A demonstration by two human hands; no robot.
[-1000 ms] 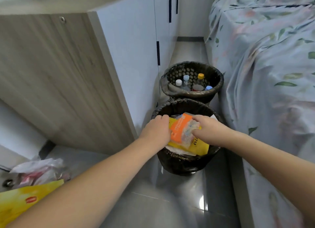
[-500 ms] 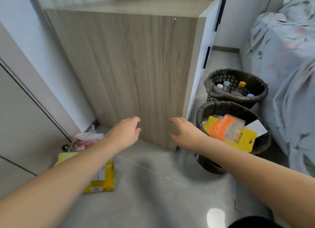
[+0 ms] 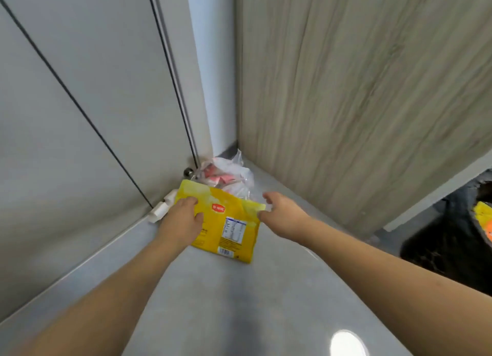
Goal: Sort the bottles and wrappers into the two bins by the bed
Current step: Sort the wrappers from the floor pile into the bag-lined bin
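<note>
Left hand (image 3: 183, 217) pressing yellow wrapper (image 3: 226, 222) on floor (image 3: 239, 302), grip not clenched; right hand (image 3: 279, 212) released at 3 o'clock. Risk: slick wrapper sliding, snagging clear bag (image 3: 229, 174) at 12 o'clock.

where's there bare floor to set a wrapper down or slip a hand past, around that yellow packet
Bare grey floor runs from the yellow packet toward the camera, between both forearms, and right of the right hand along the wooden cabinet. The corner behind is crowded: clear plastic bag, doorstop, left hand on the packet.
</note>
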